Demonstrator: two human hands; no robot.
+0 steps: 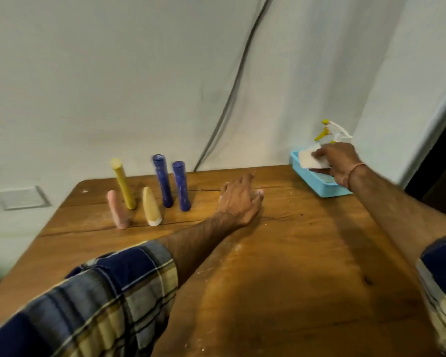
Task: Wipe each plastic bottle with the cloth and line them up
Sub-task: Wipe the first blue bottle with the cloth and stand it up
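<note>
left hand (240, 202) flat on table (294, 266), right hand (337, 161) gripping cloth (310, 161)

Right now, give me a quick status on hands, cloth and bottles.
Right hand grips cloth over blue tray. Left hand flat on table, empty. Five bottles upright, far left. Nothing blocking.

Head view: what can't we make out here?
- Spray bottle, head view: body hidden behind the right hand and blue tray; only the trigger top shows.
- Tray contents: blocked by the white cloth and that hand.
- Left hand: palm down on the table, underside unseen.
- Marking on one blue bottle's cap: too small to read.
- Both sleeves: cut off by the frame edges.
</note>
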